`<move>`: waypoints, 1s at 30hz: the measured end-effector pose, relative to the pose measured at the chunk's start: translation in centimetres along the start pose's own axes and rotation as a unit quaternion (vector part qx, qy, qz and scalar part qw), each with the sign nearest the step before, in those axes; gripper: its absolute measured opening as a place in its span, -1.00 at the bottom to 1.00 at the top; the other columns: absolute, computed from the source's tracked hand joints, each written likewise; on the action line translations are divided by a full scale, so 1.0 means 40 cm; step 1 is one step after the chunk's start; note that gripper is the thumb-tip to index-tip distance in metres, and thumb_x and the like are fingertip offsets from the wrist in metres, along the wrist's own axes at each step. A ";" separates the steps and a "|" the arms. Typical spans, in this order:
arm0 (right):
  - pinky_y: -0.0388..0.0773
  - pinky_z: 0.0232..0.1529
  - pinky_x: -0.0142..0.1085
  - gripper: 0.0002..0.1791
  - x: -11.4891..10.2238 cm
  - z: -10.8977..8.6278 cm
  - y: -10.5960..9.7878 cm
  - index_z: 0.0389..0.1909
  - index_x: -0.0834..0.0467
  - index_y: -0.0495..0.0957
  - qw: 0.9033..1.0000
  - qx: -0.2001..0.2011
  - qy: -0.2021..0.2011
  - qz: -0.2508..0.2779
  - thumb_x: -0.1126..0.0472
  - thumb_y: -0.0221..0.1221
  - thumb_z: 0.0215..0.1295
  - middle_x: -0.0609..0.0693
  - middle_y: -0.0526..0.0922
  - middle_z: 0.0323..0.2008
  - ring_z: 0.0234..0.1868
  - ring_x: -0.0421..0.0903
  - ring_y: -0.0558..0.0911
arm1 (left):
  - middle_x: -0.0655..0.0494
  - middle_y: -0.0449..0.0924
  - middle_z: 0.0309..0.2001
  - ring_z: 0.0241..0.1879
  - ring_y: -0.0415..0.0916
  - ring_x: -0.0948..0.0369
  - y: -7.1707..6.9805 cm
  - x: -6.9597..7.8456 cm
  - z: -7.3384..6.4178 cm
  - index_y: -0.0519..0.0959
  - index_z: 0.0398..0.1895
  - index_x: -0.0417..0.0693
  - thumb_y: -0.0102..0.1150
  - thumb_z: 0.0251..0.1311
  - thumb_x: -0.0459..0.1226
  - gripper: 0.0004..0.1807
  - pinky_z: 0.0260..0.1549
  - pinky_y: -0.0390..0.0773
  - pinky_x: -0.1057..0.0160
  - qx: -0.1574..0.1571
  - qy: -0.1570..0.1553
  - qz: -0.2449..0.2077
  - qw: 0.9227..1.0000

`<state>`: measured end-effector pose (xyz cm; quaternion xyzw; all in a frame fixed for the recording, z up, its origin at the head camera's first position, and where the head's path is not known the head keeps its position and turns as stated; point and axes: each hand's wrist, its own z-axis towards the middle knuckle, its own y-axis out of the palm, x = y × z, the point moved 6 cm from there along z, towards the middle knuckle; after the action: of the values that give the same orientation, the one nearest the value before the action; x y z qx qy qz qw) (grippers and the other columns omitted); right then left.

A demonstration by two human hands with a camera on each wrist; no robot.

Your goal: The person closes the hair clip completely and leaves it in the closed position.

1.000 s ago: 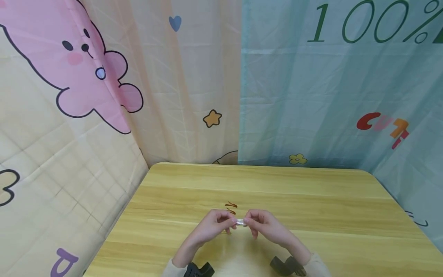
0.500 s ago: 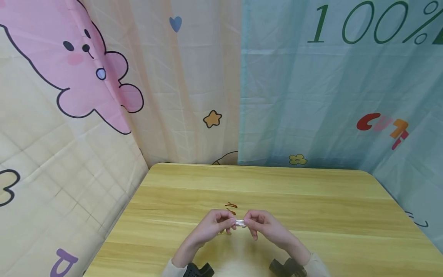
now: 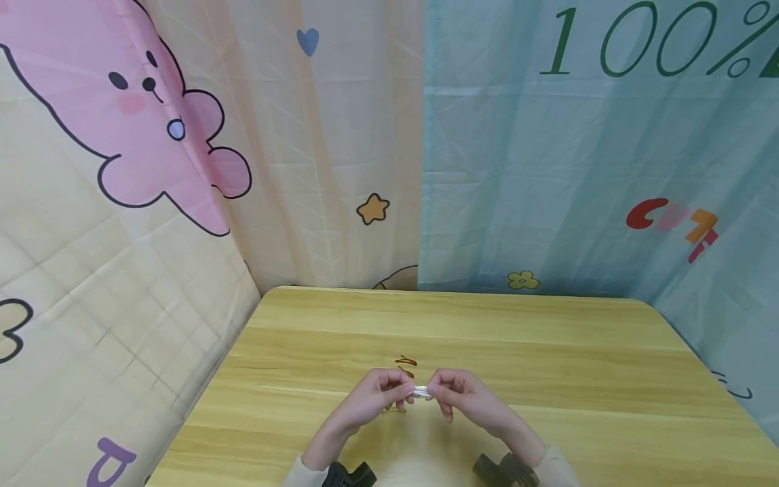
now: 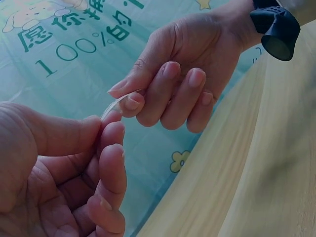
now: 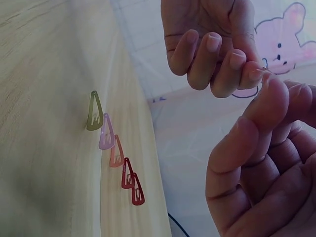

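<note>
Between my two hands, just above the table, is a slim white hair clip (image 3: 422, 392), seen nearly edge-on and slightly bowed in the left wrist view. My left hand (image 3: 380, 398) pinches one end with thumb and forefinger. The other end is pinched by the thumb and forefinger of my right hand (image 3: 465, 397). Fingertips cover both ends of the clip. Below, in the right wrist view, snap hair clips lie in a slanting row: an olive one (image 5: 95, 112), a lilac one (image 5: 106, 132), an orange one (image 5: 116, 152) and two red ones (image 5: 128, 174).
The wood-grain table (image 3: 517, 345) spreads around both hands, its far edge meeting printed curtains (image 3: 517, 169). A patterned cloth (image 3: 122, 304) hangs along the left side. Dark wrist cameras (image 3: 349, 475) sit on both wrists, close to the near table edge.
Both hands stay almost where they were. The pinched clip has turned slightly, showing more of its white surface than a second ago. The clips on the table have not moved.
</note>
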<state>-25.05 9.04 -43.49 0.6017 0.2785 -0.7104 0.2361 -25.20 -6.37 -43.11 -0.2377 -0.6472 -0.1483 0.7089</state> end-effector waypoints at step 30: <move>0.46 -0.43 -0.30 -0.74 0.025 -0.003 -0.030 -0.25 0.34 0.53 0.996 0.049 0.062 -0.045 0.16 0.12 0.38 -0.02 0.41 -0.61 -0.56 -0.17 0.43 | 0.03 0.55 -0.42 -0.48 0.40 0.21 -0.002 -0.018 0.002 0.56 -0.31 -0.35 0.01 0.36 -0.36 -0.81 -0.55 0.31 0.39 0.011 -0.011 0.041 0.999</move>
<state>-25.92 9.98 -44.37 0.6423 0.2848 -0.6941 0.1564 -25.40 -6.45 -43.80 -0.2583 -0.6462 -0.1092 0.7098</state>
